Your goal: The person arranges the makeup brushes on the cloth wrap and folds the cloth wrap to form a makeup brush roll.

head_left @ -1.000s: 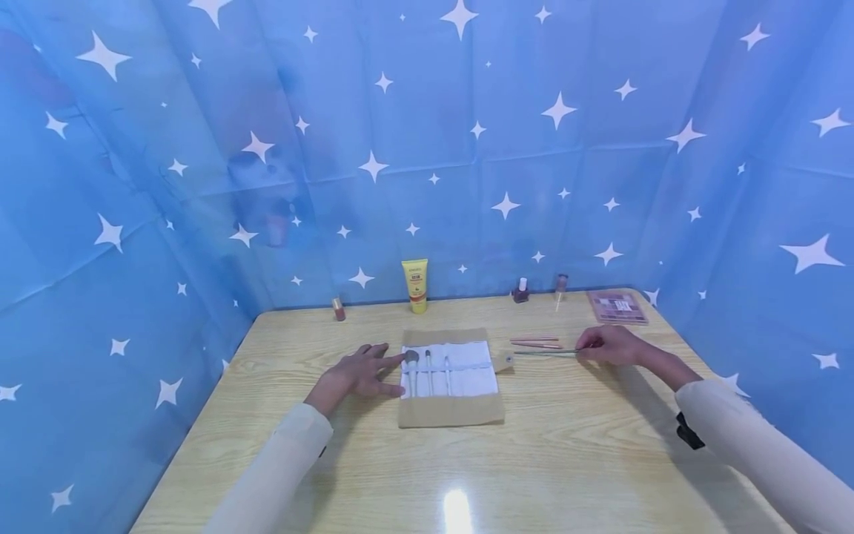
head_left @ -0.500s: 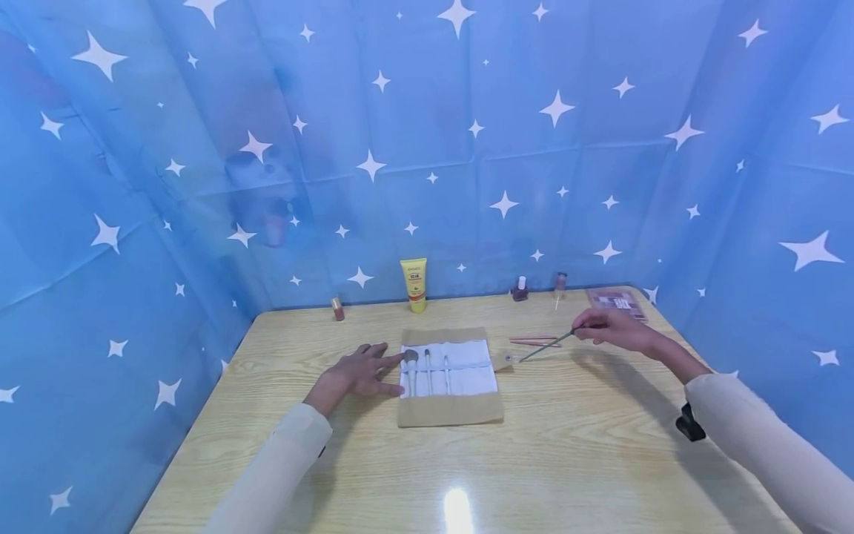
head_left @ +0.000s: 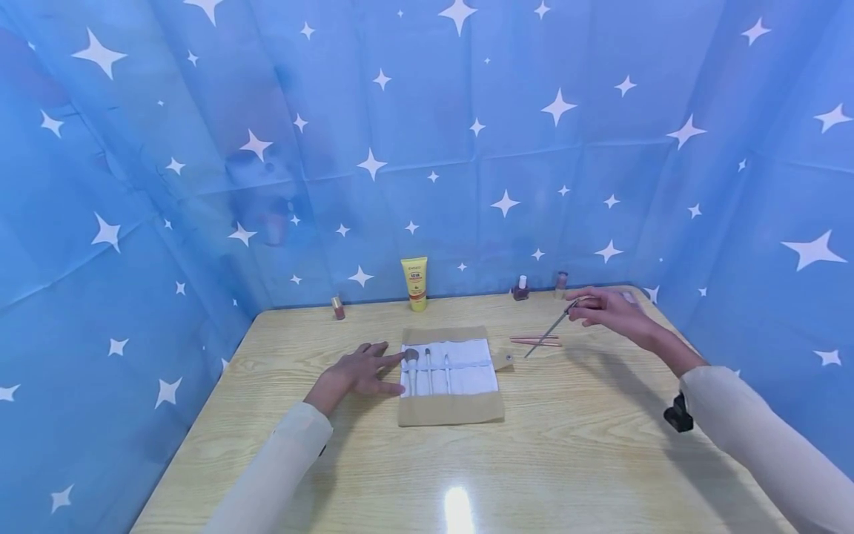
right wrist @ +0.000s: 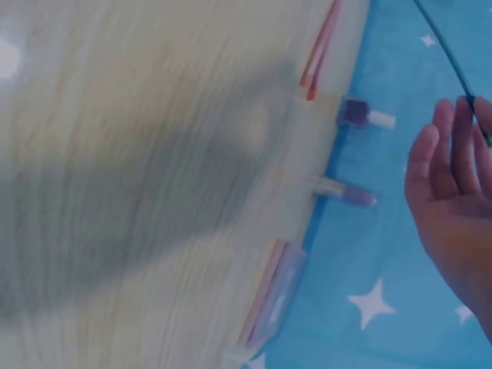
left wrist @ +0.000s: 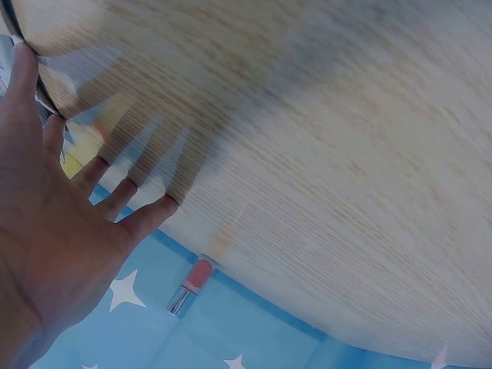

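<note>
A tan fabric brush roll lies unfolded on the table, its white lining facing up. Slotted into its left side are a fluffy makeup brush and two slimmer brushes. My left hand rests at the roll's left edge, fingers spread; the left wrist view shows the same hand with fingertips at that edge. Raised over the table to the right, my right hand pinches a slim dark green stick near its upper end. The stick slants down toward the roll's snap tab.
Two thin pink sticks lie right of the roll. Along the back stand a lipstick-like tube, a yellow squeeze tube, a dark nail polish bottle and a small clear tube. A palette lies behind my right hand.
My right hand has lifted the green stick off the table and tilted it, its lower end pointing down to the left. My left hand and the roll have stayed put.
</note>
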`<state>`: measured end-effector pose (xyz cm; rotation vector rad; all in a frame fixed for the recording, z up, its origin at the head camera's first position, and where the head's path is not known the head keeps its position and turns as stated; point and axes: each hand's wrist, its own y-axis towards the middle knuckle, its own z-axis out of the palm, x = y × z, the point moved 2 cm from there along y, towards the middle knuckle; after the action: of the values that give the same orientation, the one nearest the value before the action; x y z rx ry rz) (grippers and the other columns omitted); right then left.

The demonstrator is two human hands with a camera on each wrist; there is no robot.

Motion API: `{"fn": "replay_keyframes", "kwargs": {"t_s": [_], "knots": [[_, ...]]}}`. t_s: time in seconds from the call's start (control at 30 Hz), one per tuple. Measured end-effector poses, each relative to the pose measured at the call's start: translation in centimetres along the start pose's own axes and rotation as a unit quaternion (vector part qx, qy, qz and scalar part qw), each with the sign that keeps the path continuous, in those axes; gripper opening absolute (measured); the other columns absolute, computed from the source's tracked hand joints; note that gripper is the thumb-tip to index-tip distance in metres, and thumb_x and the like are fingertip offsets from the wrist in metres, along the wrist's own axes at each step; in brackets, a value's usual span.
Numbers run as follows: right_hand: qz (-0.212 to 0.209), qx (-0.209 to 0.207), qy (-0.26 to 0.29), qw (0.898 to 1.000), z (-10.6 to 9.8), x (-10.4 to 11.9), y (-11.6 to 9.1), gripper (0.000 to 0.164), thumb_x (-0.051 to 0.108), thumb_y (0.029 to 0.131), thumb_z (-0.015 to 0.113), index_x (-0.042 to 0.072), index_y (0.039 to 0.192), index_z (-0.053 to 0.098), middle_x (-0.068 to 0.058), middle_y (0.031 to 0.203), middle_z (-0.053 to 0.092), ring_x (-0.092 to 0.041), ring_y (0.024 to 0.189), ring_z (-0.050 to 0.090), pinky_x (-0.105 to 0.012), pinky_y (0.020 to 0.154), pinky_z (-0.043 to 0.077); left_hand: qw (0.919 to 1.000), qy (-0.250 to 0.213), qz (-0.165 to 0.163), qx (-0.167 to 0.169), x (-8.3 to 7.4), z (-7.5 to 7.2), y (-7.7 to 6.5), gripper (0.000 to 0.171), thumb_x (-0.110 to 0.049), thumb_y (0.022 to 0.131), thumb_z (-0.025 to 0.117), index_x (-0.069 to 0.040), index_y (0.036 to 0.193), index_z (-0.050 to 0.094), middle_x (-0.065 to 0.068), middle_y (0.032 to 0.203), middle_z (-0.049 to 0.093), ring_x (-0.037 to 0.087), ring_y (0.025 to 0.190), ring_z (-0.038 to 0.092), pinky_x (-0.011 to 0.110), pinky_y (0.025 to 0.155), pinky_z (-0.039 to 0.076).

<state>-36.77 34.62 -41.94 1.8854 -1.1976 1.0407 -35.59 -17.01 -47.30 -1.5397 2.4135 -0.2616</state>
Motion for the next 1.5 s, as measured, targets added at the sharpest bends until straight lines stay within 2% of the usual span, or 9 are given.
{"fn": "replay_keyframes", "kwargs": {"t_s": [0.13, 0.43, 0.63, 0.77, 0.83, 1.07, 1.23, 1.4, 1.5], "knots": [[0.013, -0.004, 0.018, 1.0, 0.5, 1.0, 0.8, 0.045, 0.022, 0.106, 0.063, -0.004, 0.141, 0.051, -0.007, 0.122, 0.074, -0.009, 0.108, 0.071, -0.027, 0.09, 0.059, 1.0, 0.005, 0.001, -0.001, 0.1, 0.1, 0.1, 0.082, -0.075, 0.094, 0.055, -0.039, 0.163, 0.031, 0.009, 0.173, 0.02, 0.04, 0.158, 0.017, 0.07, 0.118, 0.028], [0.013, 0.01, 0.003, 1.0, 2.4, 3.4, 3.1, 0.052, 0.034, 0.106, 0.062, 0.004, 0.147, 0.053, -0.019, 0.135, 0.065, -0.015, 0.118, 0.068, -0.025, 0.097, 0.055, 1.0, 0.001, 0.002, -0.003, 0.3, 0.3, 0.3, 0.081, -0.076, 0.093, 0.054, -0.041, 0.163, 0.032, 0.009, 0.173, 0.02, 0.04, 0.158, 0.017, 0.069, 0.118, 0.028], [-0.008, 0.026, 0.031, 0.999, 4.2, 4.0, 4.8, 0.049, 0.026, 0.106, 0.062, -0.001, 0.147, 0.053, -0.02, 0.135, 0.066, -0.027, 0.118, 0.069, -0.03, 0.097, 0.057, 1.0, -0.001, -0.004, -0.002, 0.5, 0.6, 0.4, 0.082, -0.078, 0.092, 0.053, -0.044, 0.163, 0.03, 0.007, 0.173, 0.018, 0.038, 0.158, 0.015, 0.068, 0.119, 0.026], [-0.008, 0.038, 0.045, 0.998, 5.5, 4.3, 5.9, 0.048, 0.023, 0.106, 0.064, 0.001, 0.147, 0.055, -0.021, 0.14, 0.063, -0.029, 0.119, 0.069, -0.032, 0.097, 0.057, 1.0, -0.004, -0.006, -0.002, 0.6, 0.5, 0.5, 0.082, -0.079, 0.092, 0.053, -0.045, 0.163, 0.029, 0.006, 0.174, 0.017, 0.037, 0.159, 0.013, 0.068, 0.12, 0.024], [-0.005, 0.035, 0.041, 0.999, 6.1, 4.5, 6.3, 0.048, 0.024, 0.105, 0.064, 0.001, 0.147, 0.055, -0.022, 0.138, 0.063, -0.029, 0.118, 0.069, -0.032, 0.096, 0.058, 1.0, -0.005, -0.007, -0.001, 0.7, 0.5, 0.6, 0.083, -0.079, 0.091, 0.053, -0.045, 0.163, 0.029, 0.006, 0.174, 0.017, 0.037, 0.159, 0.013, 0.068, 0.12, 0.024], [-0.011, 0.023, 0.057, 0.998, 8.3, 5.2, 8.1, 0.045, 0.015, 0.106, 0.063, -0.01, 0.142, 0.052, -0.029, 0.13, 0.066, -0.026, 0.11, 0.072, -0.034, 0.094, 0.059, 1.0, -0.002, -0.004, -0.001, 0.7, 0.4, 0.6, 0.084, -0.08, 0.091, 0.053, -0.046, 0.163, 0.027, 0.006, 0.174, 0.017, 0.037, 0.159, 0.014, 0.069, 0.12, 0.024], [-0.011, 0.016, 0.054, 0.998, 9.8, 5.4, 9.5, 0.042, 0.012, 0.105, 0.063, -0.011, 0.14, 0.054, -0.033, 0.129, 0.064, -0.027, 0.107, 0.073, -0.032, 0.089, 0.06, 1.0, 0.001, 0.001, -0.006, 0.6, 0.2, 0.7, 0.082, -0.078, 0.092, 0.053, -0.045, 0.163, 0.029, 0.006, 0.173, 0.018, 0.037, 0.158, 0.015, 0.067, 0.12, 0.026], [-0.011, 0.01, 0.033, 0.999, 11.7, 5.4, 10.6, 0.042, 0.012, 0.105, 0.064, -0.011, 0.139, 0.055, -0.03, 0.127, 0.066, -0.029, 0.106, 0.074, -0.033, 0.087, 0.06, 1.0, -0.001, -0.001, -0.004, 0.6, 0.3, 0.7, 0.083, -0.078, 0.092, 0.054, -0.045, 0.163, 0.029, 0.007, 0.173, 0.018, 0.037, 0.158, 0.015, 0.068, 0.12, 0.025], [-0.001, -0.007, 0.042, 0.999, 12.6, 5.2, 11.3, 0.042, 0.013, 0.104, 0.065, -0.01, 0.139, 0.056, -0.029, 0.126, 0.067, -0.029, 0.105, 0.074, -0.032, 0.085, 0.06, 1.0, 0.001, -0.002, -0.004, 0.7, 0.4, 0.7, 0.083, -0.078, 0.092, 0.054, -0.045, 0.163, 0.029, 0.006, 0.173, 0.018, 0.037, 0.158, 0.015, 0.068, 0.12, 0.025]]}}
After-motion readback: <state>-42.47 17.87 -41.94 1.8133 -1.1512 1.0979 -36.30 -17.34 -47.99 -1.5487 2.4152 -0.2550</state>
